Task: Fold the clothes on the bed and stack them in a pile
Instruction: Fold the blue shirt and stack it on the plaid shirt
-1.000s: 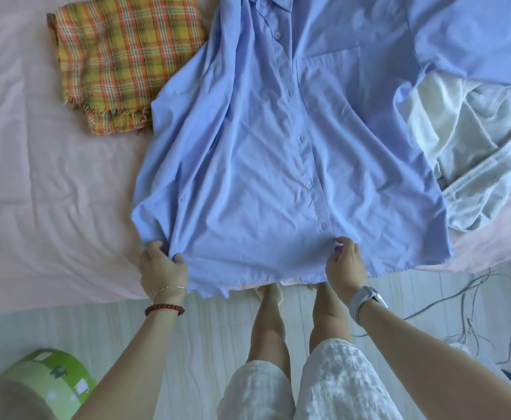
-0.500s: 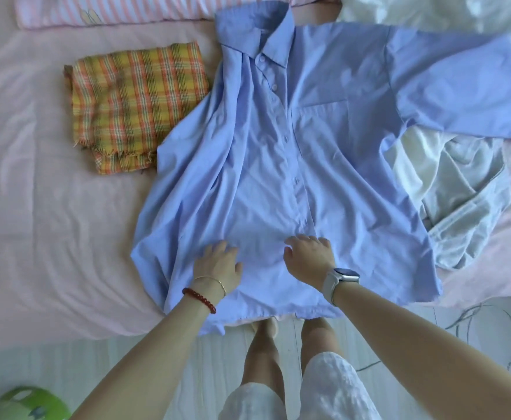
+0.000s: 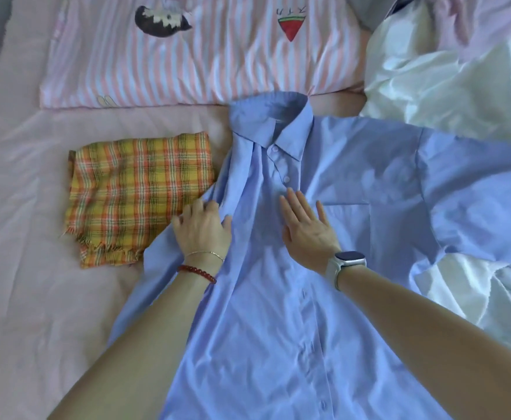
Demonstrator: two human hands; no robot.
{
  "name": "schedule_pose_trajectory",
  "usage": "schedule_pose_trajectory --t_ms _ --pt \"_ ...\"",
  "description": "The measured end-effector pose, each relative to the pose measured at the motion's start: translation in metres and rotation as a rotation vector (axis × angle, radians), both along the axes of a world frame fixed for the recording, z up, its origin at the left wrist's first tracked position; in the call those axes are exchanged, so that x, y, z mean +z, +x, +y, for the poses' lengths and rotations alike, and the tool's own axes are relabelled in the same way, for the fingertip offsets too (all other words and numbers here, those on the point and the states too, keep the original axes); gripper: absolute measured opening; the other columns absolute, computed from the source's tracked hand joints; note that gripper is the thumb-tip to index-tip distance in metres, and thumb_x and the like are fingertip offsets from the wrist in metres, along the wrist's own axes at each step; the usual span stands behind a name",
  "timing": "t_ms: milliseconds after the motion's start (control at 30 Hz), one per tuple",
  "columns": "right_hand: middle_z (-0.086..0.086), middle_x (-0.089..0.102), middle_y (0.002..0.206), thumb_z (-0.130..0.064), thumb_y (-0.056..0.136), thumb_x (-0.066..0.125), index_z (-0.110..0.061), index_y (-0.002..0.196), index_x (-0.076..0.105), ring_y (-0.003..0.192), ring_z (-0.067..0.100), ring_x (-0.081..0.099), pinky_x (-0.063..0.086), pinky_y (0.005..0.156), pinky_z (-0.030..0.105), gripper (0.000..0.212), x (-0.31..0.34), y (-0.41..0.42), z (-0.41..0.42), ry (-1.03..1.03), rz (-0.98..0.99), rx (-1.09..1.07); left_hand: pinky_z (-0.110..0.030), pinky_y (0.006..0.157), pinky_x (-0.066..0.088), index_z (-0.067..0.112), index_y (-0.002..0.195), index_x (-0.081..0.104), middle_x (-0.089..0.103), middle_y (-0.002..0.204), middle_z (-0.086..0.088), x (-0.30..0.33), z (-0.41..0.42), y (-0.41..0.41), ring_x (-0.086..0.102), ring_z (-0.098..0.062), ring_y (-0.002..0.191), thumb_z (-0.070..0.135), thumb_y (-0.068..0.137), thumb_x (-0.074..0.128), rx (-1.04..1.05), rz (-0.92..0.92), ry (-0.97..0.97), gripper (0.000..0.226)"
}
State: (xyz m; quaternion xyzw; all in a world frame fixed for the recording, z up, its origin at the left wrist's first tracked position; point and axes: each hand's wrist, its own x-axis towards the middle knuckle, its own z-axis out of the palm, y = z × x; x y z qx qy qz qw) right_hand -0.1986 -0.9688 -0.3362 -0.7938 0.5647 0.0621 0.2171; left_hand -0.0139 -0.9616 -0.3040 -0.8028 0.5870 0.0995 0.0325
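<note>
A light blue button-up shirt (image 3: 354, 183) lies front-up on the pink bed sheet (image 3: 21, 268), collar toward the pillow, its right sleeve spread out to the right. My left hand (image 3: 202, 228) rests on the bunched left side of the shirt, fingers bent over the folds near the shoulder. My right hand (image 3: 307, 225) lies flat with straight fingers on the chest, just left of the breast pocket. A folded yellow and orange plaid cloth (image 3: 133, 192) sits to the left of the shirt, its right edge under the shirt's fabric.
A pink-striped pillow (image 3: 187, 56) lies across the head of the bed. White and pale clothes (image 3: 460, 71) are heaped at the upper right, and more pale fabric (image 3: 490, 298) lies under the shirt's sleeve at the right.
Both hands let go of the shirt's hem and slid up its front to the chest. The view moved forward over the bed, so the pillow now shows.
</note>
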Motion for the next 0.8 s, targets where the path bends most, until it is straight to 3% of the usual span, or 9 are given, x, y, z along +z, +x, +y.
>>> schedule_pose_trajectory --t_ms 100,200,267,300,367,467,567,700,800 --pt "0.001 0.006 0.157 -0.029 0.100 0.022 -0.013 0.148 0.013 0.145 0.018 0.002 -0.001 0.114 0.045 0.052 -0.013 0.001 -0.019 0.035 0.057 0.054 -0.043 0.075 0.034 -0.002 0.087 0.056 0.059 0.093 -0.021 -0.001 -0.011 0.019 0.051 -0.037 0.094 0.020 0.094 0.048 0.125 0.141 -0.165 0.025" --pt "0.009 0.044 0.140 -0.023 0.097 0.036 -0.008 0.131 0.049 0.133 0.025 0.034 0.016 0.109 0.044 0.039 -0.013 0.004 -0.030 -0.129 -0.060 -0.001 -0.038 0.059 0.025 -0.001 0.076 0.049 0.055 0.089 -0.027 0.010 -0.019 0.046 0.050 -0.039 0.083 0.016 0.094 0.046 0.355 0.234 -0.289 0.025" --pt "0.011 0.061 0.116 -0.014 0.093 0.044 -0.007 0.112 0.063 0.111 0.030 0.052 0.031 0.093 0.043 0.027 -0.007 0.006 -0.045 -0.233 -0.146 -0.089 -0.039 0.064 0.032 0.001 0.084 0.051 0.056 0.097 -0.022 0.016 -0.026 0.063 0.050 -0.038 0.091 0.014 0.092 0.047 0.421 0.245 -0.242 0.015" --pt "0.011 0.063 0.110 -0.010 0.091 0.047 -0.007 0.108 0.064 0.102 0.033 0.054 0.034 0.085 0.042 0.024 -0.003 0.007 -0.057 -0.258 -0.169 -0.113 -0.042 0.075 0.039 0.002 0.098 0.055 0.055 0.107 -0.019 0.019 -0.031 0.067 0.049 -0.036 0.101 0.013 0.089 0.049 0.419 0.250 -0.193 0.016" --pt "0.012 0.063 0.110 -0.004 0.086 0.052 -0.006 0.109 0.064 0.096 0.036 0.054 0.037 0.075 0.043 0.026 0.006 0.005 -0.087 -0.283 -0.195 -0.113 -0.045 0.097 0.035 0.010 0.124 0.051 0.049 0.124 -0.014 0.022 -0.046 0.065 0.041 -0.033 0.118 0.014 0.083 0.054 0.335 0.240 -0.117 0.041" --pt "0.007 0.054 0.128 -0.004 0.086 0.051 -0.010 0.124 0.056 0.104 0.034 0.050 0.039 0.077 0.043 0.039 0.013 -0.003 -0.139 -0.258 -0.130 0.006 -0.042 0.095 0.030 0.012 0.128 0.051 0.049 0.128 -0.011 0.020 -0.082 0.043 0.039 -0.032 0.118 0.017 0.083 0.056 0.009 0.173 -0.192 0.046" --pt "-0.005 0.037 0.145 -0.012 0.092 0.044 -0.020 0.137 0.041 0.114 0.027 0.048 0.044 0.075 0.039 0.046 0.015 -0.009 -0.182 -0.128 -0.064 0.098 -0.039 0.101 0.030 0.011 0.136 0.043 0.044 0.139 -0.007 0.006 -0.134 0.019 0.037 -0.029 0.123 0.017 0.091 0.048 -0.326 0.223 -0.147 0.046" --pt "0.000 0.047 0.129 -0.025 0.095 0.044 -0.019 0.128 0.044 0.105 0.028 0.055 0.036 0.067 0.033 0.033 0.011 -0.008 -0.205 -0.076 0.111 0.225 -0.043 0.105 0.026 0.018 0.145 0.026 0.026 0.151 0.002 -0.024 -0.194 -0.002 0.021 -0.024 0.135 0.025 0.098 0.037 -0.457 0.167 0.092 0.049" --pt "0.004 0.051 0.117 -0.026 0.096 0.041 -0.016 0.114 0.052 0.095 0.034 0.057 0.038 0.069 0.035 0.023 0.009 -0.008 -0.211 -0.127 0.057 0.108 -0.042 0.101 0.022 0.024 0.135 0.041 0.040 0.140 0.001 -0.042 -0.215 -0.003 0.027 -0.022 0.130 0.035 0.094 0.043 -0.472 0.069 0.130 0.042"
